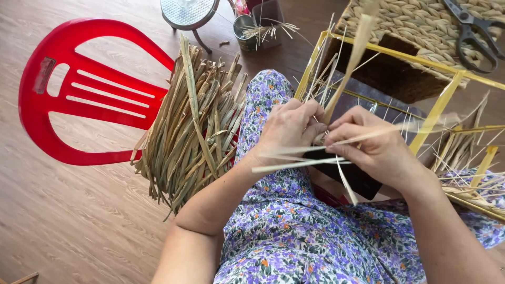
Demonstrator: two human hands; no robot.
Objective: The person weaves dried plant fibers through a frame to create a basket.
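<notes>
both hands pinch pale straw strips [315, 158] at the yellow frame [436, 113]: left hand [288, 129] fingers closed, right hand [368, 144] too. weaving looks early (big dried-leaf bundle [192, 131] unused).

A red plastic chair [79, 89] lies at the upper left on the wooden floor [68, 226]. Black scissors [473, 31] rest on a woven basket [415, 26] at the upper right. A metal tin [243, 30] stands at top centre, beside a fan base [187, 13].
</notes>
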